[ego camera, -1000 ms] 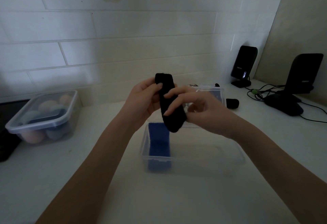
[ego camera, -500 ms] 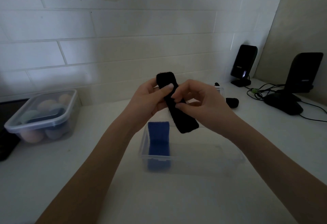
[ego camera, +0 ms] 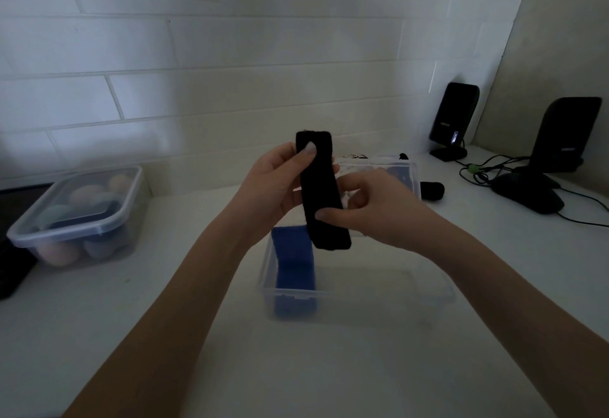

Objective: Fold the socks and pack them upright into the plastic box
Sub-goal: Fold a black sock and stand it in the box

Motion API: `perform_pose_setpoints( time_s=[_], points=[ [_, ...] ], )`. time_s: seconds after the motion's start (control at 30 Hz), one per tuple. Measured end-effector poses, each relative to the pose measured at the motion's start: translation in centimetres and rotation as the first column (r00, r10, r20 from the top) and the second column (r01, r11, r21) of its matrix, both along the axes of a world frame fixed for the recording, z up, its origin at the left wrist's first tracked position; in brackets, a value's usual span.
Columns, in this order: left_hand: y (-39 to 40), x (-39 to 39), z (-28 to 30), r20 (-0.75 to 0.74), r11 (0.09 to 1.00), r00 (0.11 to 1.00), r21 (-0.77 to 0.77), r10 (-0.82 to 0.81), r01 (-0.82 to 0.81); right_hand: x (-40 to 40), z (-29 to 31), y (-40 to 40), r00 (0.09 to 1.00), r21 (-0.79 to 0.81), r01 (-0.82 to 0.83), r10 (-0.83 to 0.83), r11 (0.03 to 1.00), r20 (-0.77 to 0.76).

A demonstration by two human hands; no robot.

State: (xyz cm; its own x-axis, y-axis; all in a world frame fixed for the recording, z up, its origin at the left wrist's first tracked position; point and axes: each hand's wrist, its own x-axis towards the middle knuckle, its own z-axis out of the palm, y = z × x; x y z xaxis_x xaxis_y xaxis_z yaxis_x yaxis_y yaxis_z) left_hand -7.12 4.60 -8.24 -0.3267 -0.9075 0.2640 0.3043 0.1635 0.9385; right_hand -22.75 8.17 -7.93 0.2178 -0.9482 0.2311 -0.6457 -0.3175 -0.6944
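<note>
A black sock (ego camera: 321,186), folded into a long flat strip, is held in the air above the clear plastic box (ego camera: 359,295). My left hand (ego camera: 273,186) grips its upper end with the thumb on the front. My right hand (ego camera: 372,210) pinches its lower part from the right. A blue folded sock (ego camera: 295,266) stands upright at the left end of the box. The rest of the box looks bare.
A lidded clear container (ego camera: 75,216) with rounded items sits at the left. Another clear box (ego camera: 392,173) stands behind my hands, with a small black bundle (ego camera: 431,190) beside it. Two black speakers (ego camera: 453,120) and cables (ego camera: 478,170) occupy the back right corner.
The black sock has been turned and straightened into a longer strip. My right hand slid from its middle down to the lower end. The left hand's thumb stays on the top.
</note>
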Motion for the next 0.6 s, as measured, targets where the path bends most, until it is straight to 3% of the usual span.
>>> perform_pose_setpoints(
  time_s=[0.17, 0.37, 0.5, 0.6],
  points=[
    [-0.3, 0.2, 0.4, -0.034, 0.999, 0.998, 0.007, 0.05, -0.05, -0.4, 1.2, 0.9, 0.99, -0.021, -0.045, 0.047, 0.999, 0.133],
    [-0.5, 0.5, 0.1, 0.035, 0.998, 0.998, -0.038, 0.044, -0.042, -0.2, 1.3, 0.8, 0.968, -0.076, -0.066, 0.082, 0.995, 0.235],
    [-0.3, 0.6, -0.1, 0.194, 0.99, 0.979, -0.133, 0.067, -0.042, -0.2, 1.2, 0.3, 0.773, 0.154, -0.079, -0.037, 0.985, 0.633],
    [0.1, 0.3, -0.2, 0.333, 0.977, 0.941, -0.215, 0.064, 0.009, -0.6, 0.8, -0.1, 0.683, 0.151, -0.028, -0.092, 0.988, 0.724]
  ],
)
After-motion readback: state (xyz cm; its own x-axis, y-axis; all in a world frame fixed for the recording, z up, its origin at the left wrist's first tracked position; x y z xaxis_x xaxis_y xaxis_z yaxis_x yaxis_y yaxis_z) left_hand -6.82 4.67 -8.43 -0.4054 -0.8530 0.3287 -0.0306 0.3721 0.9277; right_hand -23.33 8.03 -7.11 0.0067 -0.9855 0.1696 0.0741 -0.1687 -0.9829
